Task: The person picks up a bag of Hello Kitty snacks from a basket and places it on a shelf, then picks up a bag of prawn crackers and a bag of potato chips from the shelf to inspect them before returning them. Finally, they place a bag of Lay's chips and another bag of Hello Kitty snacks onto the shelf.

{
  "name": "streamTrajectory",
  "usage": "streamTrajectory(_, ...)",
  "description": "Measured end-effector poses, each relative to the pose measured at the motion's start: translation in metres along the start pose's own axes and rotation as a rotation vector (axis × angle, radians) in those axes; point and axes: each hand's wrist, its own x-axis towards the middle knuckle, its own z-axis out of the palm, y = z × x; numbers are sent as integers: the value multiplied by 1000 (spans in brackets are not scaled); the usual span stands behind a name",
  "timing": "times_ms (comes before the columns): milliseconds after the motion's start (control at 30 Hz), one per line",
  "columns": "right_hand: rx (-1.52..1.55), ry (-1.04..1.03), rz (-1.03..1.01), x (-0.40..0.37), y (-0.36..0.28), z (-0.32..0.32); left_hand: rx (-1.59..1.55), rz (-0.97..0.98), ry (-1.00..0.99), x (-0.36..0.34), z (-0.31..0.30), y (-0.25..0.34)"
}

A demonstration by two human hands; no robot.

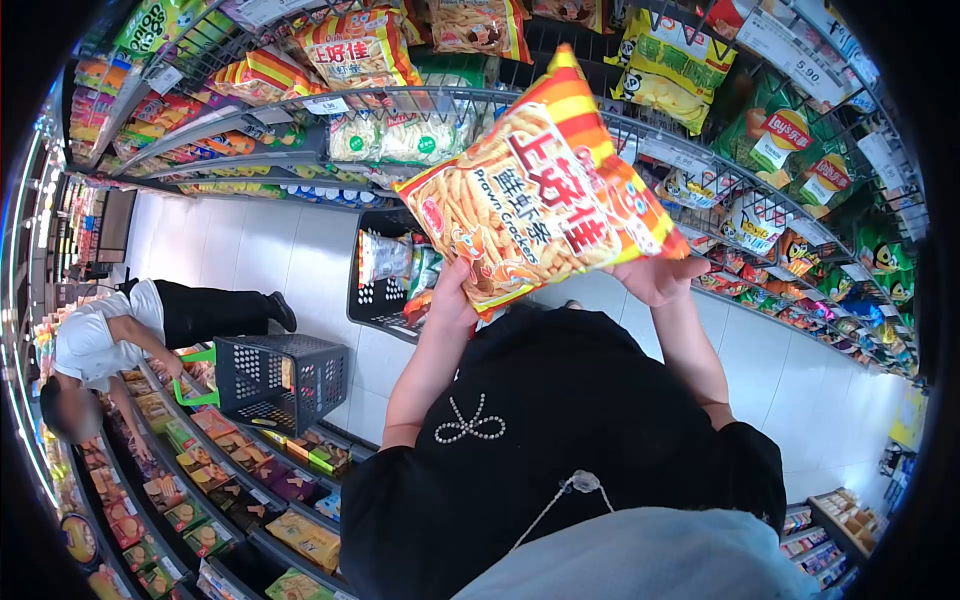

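A red and yellow bag of prawn crackers (545, 190) is held up in front of me, tilted, its printed front facing me. My left hand (452, 296) grips its lower left corner, thumb on the front and the other fingers hidden behind. At the lower right edge my right hand (658, 280) holds the bag too; its fingers are partly covered by the packet. Behind and below the bag, a dark shopping basket (362, 295) with several snack packs in it stands on the floor. Matching snack bags (360, 50) lie on the shelf above.
Wire-fronted shelves (250, 110) of snacks curve across the top, with green chip bags (780, 140) on the right. At left, a person in a white shirt (110, 335) leans over boxed goods (190, 470), holding a black basket (285, 380) by its green handle. Pale floor tiles (790, 390) run between the shelves.
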Motion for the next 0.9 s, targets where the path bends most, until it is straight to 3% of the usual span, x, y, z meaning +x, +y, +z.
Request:
streamTrajectory(67,84,-78,-44,3,2,-2,-79,13,-26,2,3,-5)
streamTrajectory(167,-318,41,-13,-1,5,9,30,14,-65,3,5,-14)
streamTrajectory(233,-336,91,-134,4,13,17,133,5,-129,7,6,-17)
streamTrajectory(433,-311,209,-244,11,15,15,484,-9,-133,7,11,-13)
streamTrajectory(633,-715,295,-339,9,-9,27,378,213,-117,34,22,4)
streamTrajectory(667,-894,328,-352,12,-19,34,365,233,-105,39,26,11)
streamTrajectory(767,-1397,182,-831,47,-51,57,373,301,-135,62,49,34)
streamTrajectory(800,-923,107,-778,61,-48,78,436,341,-146,71,55,40)
streamTrajectory(833,-765,67,-768,74,-55,81,423,327,-136,78,63,45)
streamTrajectory(900,-946,-34,-816,109,-75,67,397,303,-117,93,79,55)
